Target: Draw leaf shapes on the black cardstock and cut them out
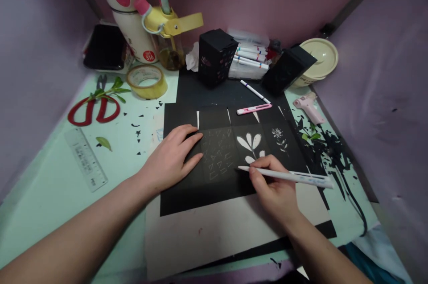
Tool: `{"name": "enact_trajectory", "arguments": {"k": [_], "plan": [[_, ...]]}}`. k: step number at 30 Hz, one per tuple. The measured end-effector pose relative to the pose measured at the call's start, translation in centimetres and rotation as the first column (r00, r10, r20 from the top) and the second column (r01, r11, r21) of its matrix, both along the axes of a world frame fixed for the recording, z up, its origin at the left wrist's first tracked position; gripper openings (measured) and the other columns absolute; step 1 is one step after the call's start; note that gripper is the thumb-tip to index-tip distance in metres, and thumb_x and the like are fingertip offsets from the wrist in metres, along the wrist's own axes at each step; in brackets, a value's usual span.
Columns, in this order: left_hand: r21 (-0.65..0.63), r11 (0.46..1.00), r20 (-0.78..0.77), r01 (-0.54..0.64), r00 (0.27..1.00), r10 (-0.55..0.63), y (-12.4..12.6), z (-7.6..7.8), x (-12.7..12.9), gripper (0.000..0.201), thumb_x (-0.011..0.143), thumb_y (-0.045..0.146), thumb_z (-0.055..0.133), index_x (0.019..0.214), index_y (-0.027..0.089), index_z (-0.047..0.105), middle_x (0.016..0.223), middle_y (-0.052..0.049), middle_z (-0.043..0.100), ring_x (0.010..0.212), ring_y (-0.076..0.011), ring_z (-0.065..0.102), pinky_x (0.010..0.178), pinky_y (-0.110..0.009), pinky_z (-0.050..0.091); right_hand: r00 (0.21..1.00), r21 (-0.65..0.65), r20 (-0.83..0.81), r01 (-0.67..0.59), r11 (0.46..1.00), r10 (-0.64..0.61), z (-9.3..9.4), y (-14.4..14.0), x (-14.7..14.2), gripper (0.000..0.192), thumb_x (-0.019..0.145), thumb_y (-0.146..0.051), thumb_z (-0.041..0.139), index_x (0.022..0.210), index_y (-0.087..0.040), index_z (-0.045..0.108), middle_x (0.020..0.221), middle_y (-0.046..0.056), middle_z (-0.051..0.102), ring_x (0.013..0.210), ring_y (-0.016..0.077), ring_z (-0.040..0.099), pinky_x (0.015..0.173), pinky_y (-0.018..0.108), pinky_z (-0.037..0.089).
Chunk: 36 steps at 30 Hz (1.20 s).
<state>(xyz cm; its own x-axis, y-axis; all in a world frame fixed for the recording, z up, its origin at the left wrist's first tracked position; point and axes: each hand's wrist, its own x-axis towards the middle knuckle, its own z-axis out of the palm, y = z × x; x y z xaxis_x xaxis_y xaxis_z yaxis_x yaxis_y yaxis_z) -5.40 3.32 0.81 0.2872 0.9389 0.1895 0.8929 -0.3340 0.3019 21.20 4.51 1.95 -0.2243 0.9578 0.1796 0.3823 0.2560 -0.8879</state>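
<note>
The right hand [276, 192] pinches a white pen [302, 178]; the left hand [175, 154] lies unclenched on black paper [187, 199].

Shows black card [180, 199], patterned with pale triangle outlines [219, 133], white leafy sprig [257, 141] and fine white flower [277, 133]. Includes white pen [289, 174], pink-and-white cutter [254, 109], red-handled scissors [88, 112], yellow tape roll [152, 91]; reads pale mint-green on the counter [50, 199].

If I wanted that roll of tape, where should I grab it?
Best pinch the tape by its near wall, probably from the near side, one finger inside the hole: it lies flat, hole upward, and the yellow-topped bottle stands close behind.
</note>
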Motion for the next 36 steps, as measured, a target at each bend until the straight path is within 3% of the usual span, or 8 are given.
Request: {"name": "enact_trajectory", "arguments": {"k": [8, 25, 36], "plan": [[-0.006, 1.0, -0.005, -0.008, 1.0, 0.008, -0.1, 0.0, 0.1, 0.044, 0.097, 0.036, 0.048, 0.13, 0.009, 0.055, 0.135, -0.018, 0.052, 0.13, -0.0329, 0.045, 0.108, -0.051, 0.043, 0.992, 0.021, -0.07, -0.101, 0.995, 0.103, -2.0, -0.2, -0.3, 0.015, 0.083, -0.013, 0.06, 0.078, -0.022, 0.049, 0.07, -0.001, 0.057, 0.062, 0.0137, 0.055, 0.056, 0.026, 0.043], [0.006, 1.0, -0.017, -0.003, 1.0, 0.004, 0.0, 0.0, 0.1, 0.043, 0.097, 0.036, 0.049, 0.129, 0.008, 0.055, 0.134, -0.019, 0.052, 0.13, -0.0341, 0.045, 0.107, -0.052, 0.044, 0.993, 0.072, 0.043, -0.113, 0.991, 0.11, -1.7, -0.2, -0.5, 0.015, 0.084, -0.013, 0.059, 0.077, -0.022, 0.05, 0.067, -0.001, 0.059, 0.06, 0.0137, 0.057, 0.055, 0.026, 0.044], [0.008, 1.0, -0.011, -0.005, 1.0, 0.005, 0.0, -0.1, 0.1, 0.042, 0.097, 0.037, 0.048, 0.13, 0.011, 0.054, 0.135, -0.018, 0.052, 0.13, -0.0336, 0.045, 0.107, -0.053, 0.044, 0.995, 0.068, 0.013, -0.103, 0.992, 0.102, -1.6, 0.0, -0.6, 0.016, 0.084, -0.015, 0.058, 0.075, -0.022, 0.047, 0.064, -0.002, 0.057, 0.057, 0.0129, 0.055, 0.052, 0.025, 0.042]]}}
